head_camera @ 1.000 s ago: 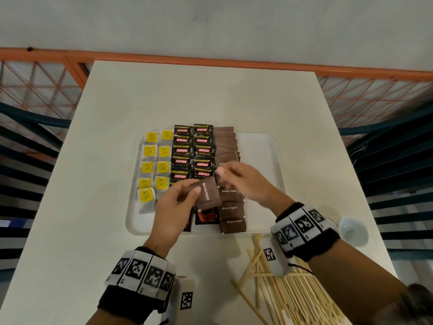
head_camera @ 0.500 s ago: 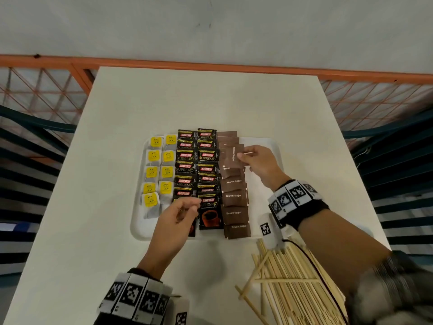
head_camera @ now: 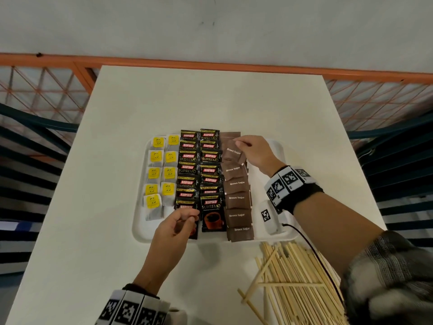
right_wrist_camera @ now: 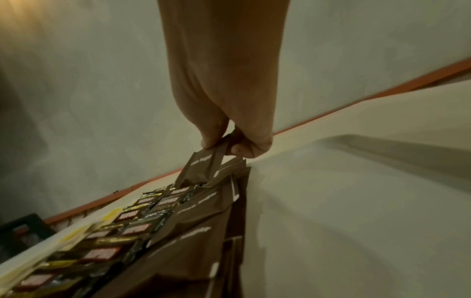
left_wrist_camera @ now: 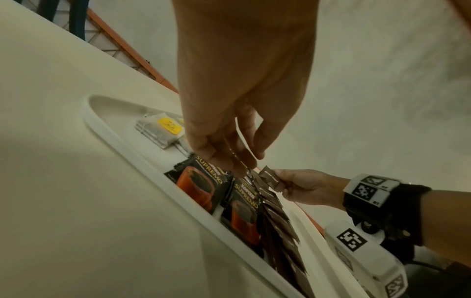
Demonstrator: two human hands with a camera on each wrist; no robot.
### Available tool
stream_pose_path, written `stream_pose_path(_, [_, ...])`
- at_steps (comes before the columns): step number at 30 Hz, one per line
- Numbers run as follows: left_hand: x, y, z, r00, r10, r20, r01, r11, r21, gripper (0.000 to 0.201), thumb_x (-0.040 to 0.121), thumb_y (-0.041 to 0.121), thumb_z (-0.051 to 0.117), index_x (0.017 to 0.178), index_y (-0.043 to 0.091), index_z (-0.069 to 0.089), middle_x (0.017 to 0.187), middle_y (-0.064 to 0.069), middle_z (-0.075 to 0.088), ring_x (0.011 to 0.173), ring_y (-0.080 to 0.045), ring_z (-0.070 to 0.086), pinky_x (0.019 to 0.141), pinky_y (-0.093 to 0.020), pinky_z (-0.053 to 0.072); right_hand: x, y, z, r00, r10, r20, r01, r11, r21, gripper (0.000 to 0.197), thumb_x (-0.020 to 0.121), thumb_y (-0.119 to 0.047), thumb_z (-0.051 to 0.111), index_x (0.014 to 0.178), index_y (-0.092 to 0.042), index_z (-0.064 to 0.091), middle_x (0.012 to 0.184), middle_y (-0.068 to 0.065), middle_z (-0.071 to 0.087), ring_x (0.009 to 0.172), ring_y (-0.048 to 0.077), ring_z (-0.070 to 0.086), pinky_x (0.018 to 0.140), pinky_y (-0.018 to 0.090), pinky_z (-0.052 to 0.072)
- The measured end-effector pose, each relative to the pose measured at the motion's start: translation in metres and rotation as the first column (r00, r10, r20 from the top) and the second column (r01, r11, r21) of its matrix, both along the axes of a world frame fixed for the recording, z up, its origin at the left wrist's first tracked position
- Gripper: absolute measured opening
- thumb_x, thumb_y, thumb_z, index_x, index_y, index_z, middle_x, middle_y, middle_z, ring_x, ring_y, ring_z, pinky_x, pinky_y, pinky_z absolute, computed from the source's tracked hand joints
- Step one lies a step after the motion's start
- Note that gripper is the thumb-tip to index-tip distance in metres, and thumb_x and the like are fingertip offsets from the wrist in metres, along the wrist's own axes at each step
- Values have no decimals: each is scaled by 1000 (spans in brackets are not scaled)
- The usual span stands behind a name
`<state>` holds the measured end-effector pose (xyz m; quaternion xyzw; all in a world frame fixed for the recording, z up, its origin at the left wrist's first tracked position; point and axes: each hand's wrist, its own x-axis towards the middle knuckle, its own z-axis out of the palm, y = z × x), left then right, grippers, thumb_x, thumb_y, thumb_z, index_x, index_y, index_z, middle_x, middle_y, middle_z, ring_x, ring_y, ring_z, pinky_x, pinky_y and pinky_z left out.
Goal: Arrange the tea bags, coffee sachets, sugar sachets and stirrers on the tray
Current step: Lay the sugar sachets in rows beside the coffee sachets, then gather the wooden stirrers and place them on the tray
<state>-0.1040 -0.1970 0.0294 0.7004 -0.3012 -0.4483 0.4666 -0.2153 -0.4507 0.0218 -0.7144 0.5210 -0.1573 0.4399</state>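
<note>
Since half a second ago the right hand [head_camera: 255, 152] has carried its brown sugar sachet [head_camera: 233, 153] further up the column toward the far end of the tray [head_camera: 140, 231], while the left hand [head_camera: 174, 227] has barely shifted. Nearest to the camera, the wooden stirrers [head_camera: 297, 282] are lying in a loose heap on the white table [head_camera: 93, 207], off the tray and just beside its near right corner. Next up, the left hand is hovering over the near end of the tray with its fingers curled in, pinching the top of a Kopiko coffee sachet [left_wrist_camera: 203, 181] at the bottom of the left coffee column, going by the left wrist view. Going further back, the coffee sachets [head_camera: 199, 170] are sitting in two overlapping columns down the middle, the yellow-tagged tea bags [head_camera: 161, 170] in two columns to their left, and the sugar sachets [head_camera: 237, 200] in one overlapping column to their right. Right side of the tray is bare white. At the far end, the right hand is pinching the top edge of that one sugar sachet between thumb and fingertips [right_wrist_camera: 239, 149], so it's tilted up, just above the others in its column.
</note>
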Motion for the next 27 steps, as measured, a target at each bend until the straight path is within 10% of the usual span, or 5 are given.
stream_pose_path(12, [1, 0, -2, 1000, -1, -29, 2, 999, 39, 24, 92, 6, 49, 91, 25, 63, 94, 1, 67, 92, -13, 62, 78, -20, 48, 11, -15, -4, 967, 188, -170, -201, 977, -68, 17, 88, -17, 61, 99, -7, 69, 106, 6, 68, 89, 9, 51, 80, 20, 36])
stream_pose_path(16, [0, -1, -3, 1000, -10, -24, 11, 999, 48, 24, 91, 6, 50, 90, 27, 62, 94, 1, 66, 91, -14, 62, 78, -20, 49, 9, -16, -10, 970, 135, -200, -165, 976, -140, 17, 86, -18, 63, 98, -9, 70, 93, 2, 64, 87, 11, 49, 68, 9, 32])
stream_pose_path(19, [-2, -1, -3, 997, -61, 41, 58, 997, 51, 26, 91, 6, 50, 89, 30, 61, 92, 2, 66, 86, -12, 63, 73, -17, 51, 0, -12, -7, 975, 68, -212, -110, 975, -192, 17, 87, -20, 61, 101, -14, 68, 106, 10, 60, 99, 18, 51, 81, 18, 31])
stream_pose_path(27, [-40, 8, 1, 908, -376, 184, 366, 926, 87, 17, 87, 11, 59, 90, 28, 62, 88, 10, 64, 80, 2, 60, 69, -6, 45, -92, 82, 62, 993, -86, -80, 64, 968, -243, 11, 89, -18, 59, 94, -17, 68, 88, -5, 61, 74, 8, 53, 66, 1, 37])
